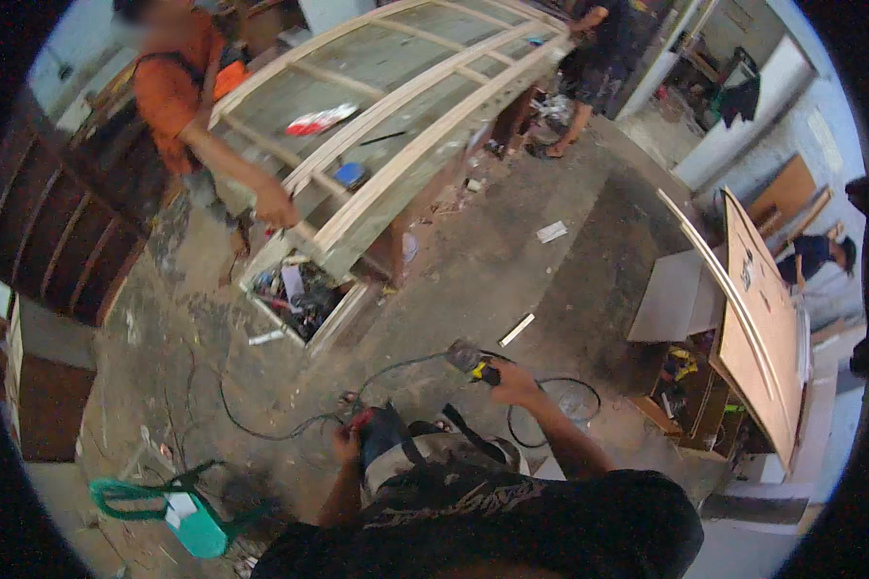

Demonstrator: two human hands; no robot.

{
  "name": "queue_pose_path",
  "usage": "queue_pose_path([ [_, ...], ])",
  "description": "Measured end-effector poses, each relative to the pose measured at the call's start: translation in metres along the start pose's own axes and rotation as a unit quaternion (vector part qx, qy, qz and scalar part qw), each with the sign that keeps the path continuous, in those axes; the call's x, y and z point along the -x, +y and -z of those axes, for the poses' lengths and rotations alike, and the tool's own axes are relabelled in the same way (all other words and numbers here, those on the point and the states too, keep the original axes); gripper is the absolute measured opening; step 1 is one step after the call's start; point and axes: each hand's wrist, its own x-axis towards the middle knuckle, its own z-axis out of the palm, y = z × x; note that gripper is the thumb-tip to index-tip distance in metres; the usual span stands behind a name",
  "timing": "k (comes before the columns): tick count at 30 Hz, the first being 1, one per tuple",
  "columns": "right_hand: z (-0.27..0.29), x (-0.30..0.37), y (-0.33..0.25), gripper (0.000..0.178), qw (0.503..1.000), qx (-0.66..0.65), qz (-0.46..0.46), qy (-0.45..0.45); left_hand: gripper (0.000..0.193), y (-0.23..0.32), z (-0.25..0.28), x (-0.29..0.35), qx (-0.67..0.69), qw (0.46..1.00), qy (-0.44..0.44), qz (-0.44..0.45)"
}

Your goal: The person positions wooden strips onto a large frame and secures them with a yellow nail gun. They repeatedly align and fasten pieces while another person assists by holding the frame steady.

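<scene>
My right hand [514,383] is closed around a yellow-and-black power tool [471,363] with a dark, blurred head, held out over the floor in front of me; its exact kind is unclear. Lower and to the left, my left hand [346,444] is closed beside my leg on a small red thing [361,419] that I cannot make out. A black cable [396,365] loops across the floor around both hands. Ahead stands a table bearing a long pale wooden frame [406,101] with curved rails and crosspieces, apart from my hands.
A co-worker in orange [169,96] grips the frame's near end; another person [599,58] stands at its far end. An open box of tools [304,299] juts below. A green plastic chair [198,526] lies lower left. Right, wooden panels [758,318] lean near a third person [816,259].
</scene>
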Motion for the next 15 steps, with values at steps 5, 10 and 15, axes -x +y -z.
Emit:
queue_pose_path([
  [5, 0.118, 0.026, 0.055, 0.051, 0.940, -0.313, -0.138, -0.021, 0.056, 0.201, -0.102, -0.033, -0.005, 0.946, -0.078, -0.316],
  [10, 0.247, 0.024, 0.060, 0.034, 0.833, -0.531, -0.103, 0.117, 0.082, 0.321, -0.215, -0.069, -0.158, 0.833, -0.352, -0.396],
  [15, 0.363, -0.011, 0.045, 0.044, 0.745, -0.577, -0.087, 0.322, 0.102, 0.431, -0.312, -0.068, -0.158, 0.758, -0.504, -0.382],
])
